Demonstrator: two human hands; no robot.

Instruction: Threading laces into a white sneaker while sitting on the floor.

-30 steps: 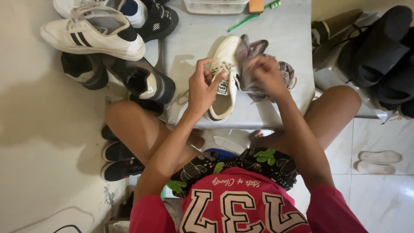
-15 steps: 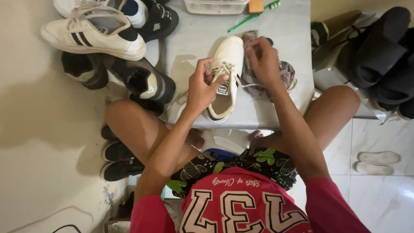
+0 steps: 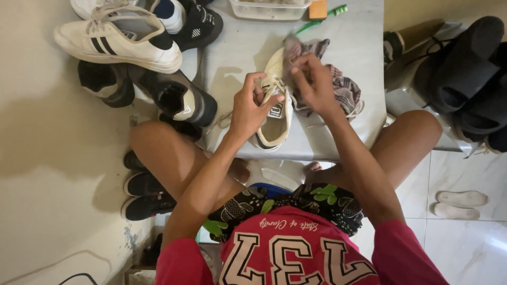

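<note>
At frame centre, the left hand (image 3: 252, 108) pinches the light, cream canvas sneaker (image 3: 275, 113) by its stiffer laced throat; the right hand (image 3: 316, 84) presses a soft checked cloth (image 3: 343, 89) against it.

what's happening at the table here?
A seated person works on a cream sneaker lying on a low grey table. The left hand grips the shoe at its laces and tongue, while the right hand presses a checked cloth against its toe end. A green toothbrush and a clear tray sit at the far edge. More shoes, including a white striped sneaker, are piled to the left.
</note>
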